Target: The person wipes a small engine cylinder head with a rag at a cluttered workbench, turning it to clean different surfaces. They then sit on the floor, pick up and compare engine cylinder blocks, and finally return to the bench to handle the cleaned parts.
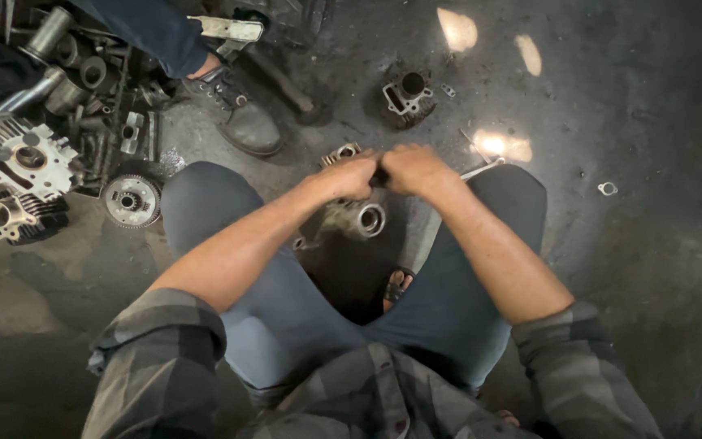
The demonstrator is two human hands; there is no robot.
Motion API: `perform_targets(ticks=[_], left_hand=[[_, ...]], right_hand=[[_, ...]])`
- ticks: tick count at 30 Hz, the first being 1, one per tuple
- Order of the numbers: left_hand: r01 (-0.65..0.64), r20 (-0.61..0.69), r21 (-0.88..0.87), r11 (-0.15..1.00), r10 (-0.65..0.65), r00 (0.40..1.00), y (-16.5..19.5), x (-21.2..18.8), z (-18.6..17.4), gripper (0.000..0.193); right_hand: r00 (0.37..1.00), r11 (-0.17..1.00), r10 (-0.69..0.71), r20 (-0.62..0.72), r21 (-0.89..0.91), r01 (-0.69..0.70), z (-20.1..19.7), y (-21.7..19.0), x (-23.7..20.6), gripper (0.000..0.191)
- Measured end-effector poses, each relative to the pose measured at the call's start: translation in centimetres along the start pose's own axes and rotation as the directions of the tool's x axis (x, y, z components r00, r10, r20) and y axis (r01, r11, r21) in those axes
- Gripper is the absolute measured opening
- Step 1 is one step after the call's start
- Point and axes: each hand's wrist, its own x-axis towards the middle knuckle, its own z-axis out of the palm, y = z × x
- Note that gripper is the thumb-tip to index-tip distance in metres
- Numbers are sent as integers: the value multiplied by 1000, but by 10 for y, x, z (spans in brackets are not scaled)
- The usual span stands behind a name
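Dark, stained concrete floor (611, 97) across whole view, patches of light at top right. Grey-trousered knees spread, plaid sleeves at bottom. Pile of engine parts (34, 97) at upper left: finned cylinder head (30, 158), finned cylinder (14, 218) below it, toothed gear (132, 199) just beside the left knee. Another person's black boot (241, 118) near the pile. Second finned cylinder block (406, 96) alone on floor at top centre, round bore facing up. Between the knees, on the floor: metal engine casting (359, 215), dull grey, greasy, round bore opening (371, 219) visible, upper flange peeking out above the left hand. Left hand (349, 175) and right hand (412, 167) both fisted, touching each other, pressed together directly over the casting; whatever is gripped hidden inside fists, cannot tell. Thin metal rod (481, 169) beside right wrist. Small gasket-like piece (608, 189) on floor, well apart at right.
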Motion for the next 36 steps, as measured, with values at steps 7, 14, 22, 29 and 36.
perform_targets(ticks=[7, 14, 22, 29, 36], left_hand=[[227, 47, -8, 974, -227, 973, -22, 10, 6, 47], [124, -60, 91, 988, -119, 991, -36, 20, 8, 46], [131, -88, 121, 984, -121, 989, -44, 30, 5, 38], [152, -47, 86, 985, -148, 988, -46, 25, 3, 33], [55, 7, 140, 989, -56, 998, -39, 23, -12, 28]], right_hand=[[942, 997, 6, 337, 65, -30, 0, 3, -3, 31], [834, 807, -552, 14, 262, 530, 72, -108, 0, 44], [756, 754, -653, 45, 131, 643, 134, -200, 9, 40], [742, 758, -628, 235, -27, 651, 136, -199, 21, 38], [553, 622, -540, 634, -142, 770, 110, -122, 2, 38]])
